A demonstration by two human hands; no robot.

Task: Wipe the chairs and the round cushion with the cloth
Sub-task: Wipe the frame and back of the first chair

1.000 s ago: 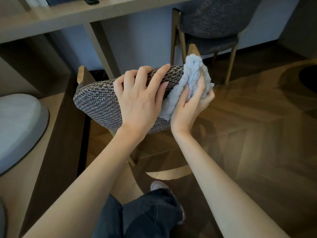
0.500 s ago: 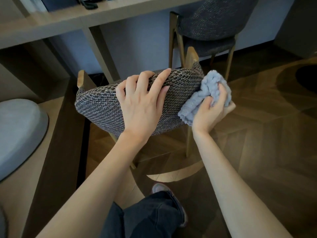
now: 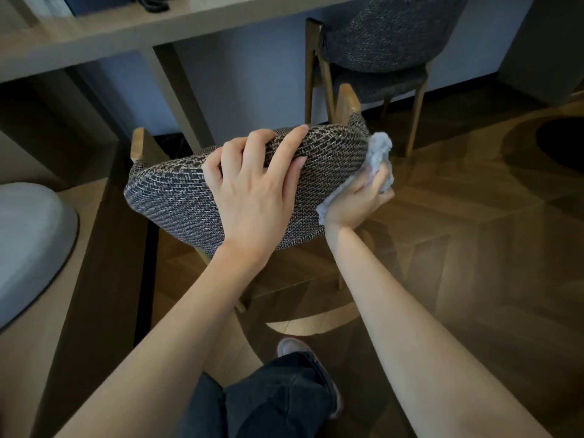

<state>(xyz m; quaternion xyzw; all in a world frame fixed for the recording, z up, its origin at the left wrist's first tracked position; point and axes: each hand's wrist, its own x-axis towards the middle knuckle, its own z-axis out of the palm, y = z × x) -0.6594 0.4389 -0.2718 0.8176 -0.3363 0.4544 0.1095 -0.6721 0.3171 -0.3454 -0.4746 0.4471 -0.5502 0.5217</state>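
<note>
— Where did you find things when you looked in?
— I had the near chair right in front of me. The left hand lay on its woven backrest, fingers curled over the top edge and gripping it. The right hand was at the backrest's right end, fingers closed round the bunched pale cloth, which touched the fabric just below the wooden post.

— And the rest of the job?
— The far chair stood at the table, well apart from the cloth, and the round cushion lay at the left edge of view. I could not tell whether either had been wiped.

— How would you have run that stroke?
— I judged the corner to be the awkward part. I would have spread the cloth flatter against the weave, wrapped it round the edge, and drawn it along the curve in one direction, with the left hand bracing so the chair did not rock or slide on the wooden floor. A coarse weave could snag a fluffy cloth, so light, even pressure seemed wise.
</note>
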